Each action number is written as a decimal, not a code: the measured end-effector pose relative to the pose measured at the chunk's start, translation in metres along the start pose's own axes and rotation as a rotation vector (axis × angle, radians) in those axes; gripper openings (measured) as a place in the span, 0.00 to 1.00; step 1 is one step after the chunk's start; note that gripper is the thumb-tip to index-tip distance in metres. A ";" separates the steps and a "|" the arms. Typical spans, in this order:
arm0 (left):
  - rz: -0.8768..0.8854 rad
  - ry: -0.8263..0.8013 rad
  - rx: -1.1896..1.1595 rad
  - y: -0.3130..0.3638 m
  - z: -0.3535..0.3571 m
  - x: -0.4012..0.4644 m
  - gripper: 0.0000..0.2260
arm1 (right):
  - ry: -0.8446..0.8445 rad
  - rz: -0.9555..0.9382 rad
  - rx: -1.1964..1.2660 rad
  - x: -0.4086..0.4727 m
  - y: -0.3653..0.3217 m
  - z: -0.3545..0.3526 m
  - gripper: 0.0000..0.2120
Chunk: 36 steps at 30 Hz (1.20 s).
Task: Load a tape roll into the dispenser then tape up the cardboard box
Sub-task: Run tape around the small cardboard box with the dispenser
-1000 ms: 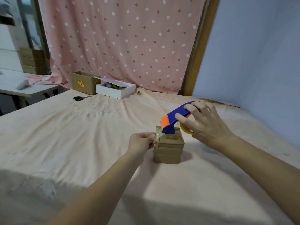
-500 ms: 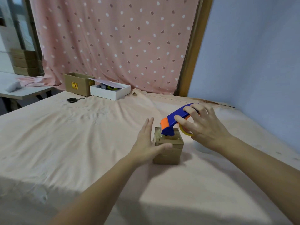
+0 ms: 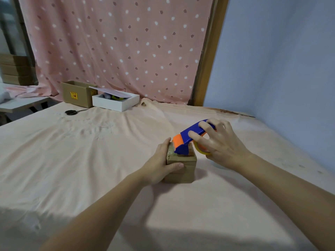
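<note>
A small brown cardboard box (image 3: 183, 169) stands on the peach cloth in the middle of the table. My left hand (image 3: 159, 164) grips its left side, thumb across the front face. My right hand (image 3: 220, 144) holds a blue tape dispenser (image 3: 192, 135) with an orange front end, whose nose rests on the box's top. A yellowish tape roll (image 3: 201, 149) sits in the dispenser, partly hidden under my right fingers.
At the far left back stand an open brown carton (image 3: 78, 94), a white shallow box (image 3: 116, 102) with a lid askew, and black scissors (image 3: 73, 111). A dotted pink curtain hangs behind. A blue wall runs along the right side.
My left hand went from pinching at the box's left top edge, to open beside it, to gripping its left side. The dispenser stayed on the box top.
</note>
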<state>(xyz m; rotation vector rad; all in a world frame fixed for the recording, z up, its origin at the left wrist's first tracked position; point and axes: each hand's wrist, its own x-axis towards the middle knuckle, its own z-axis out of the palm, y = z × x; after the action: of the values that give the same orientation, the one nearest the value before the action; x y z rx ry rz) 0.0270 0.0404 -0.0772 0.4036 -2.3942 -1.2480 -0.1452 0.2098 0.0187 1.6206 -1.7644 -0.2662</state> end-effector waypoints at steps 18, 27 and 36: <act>0.113 0.182 0.136 0.049 0.005 0.025 0.27 | 0.099 -0.094 0.111 -0.001 0.005 0.008 0.56; 0.111 0.215 0.099 0.046 0.010 0.024 0.25 | 0.149 0.399 0.696 -0.003 0.017 0.009 0.46; 0.025 0.154 -0.101 0.028 0.006 0.013 0.54 | 0.070 0.352 0.811 0.011 0.020 0.011 0.27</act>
<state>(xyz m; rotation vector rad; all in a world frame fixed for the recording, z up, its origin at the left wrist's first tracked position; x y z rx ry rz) 0.0106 0.0550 -0.0541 0.4222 -2.1912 -1.2724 -0.1675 0.1997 0.0268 1.7398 -2.2029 0.7524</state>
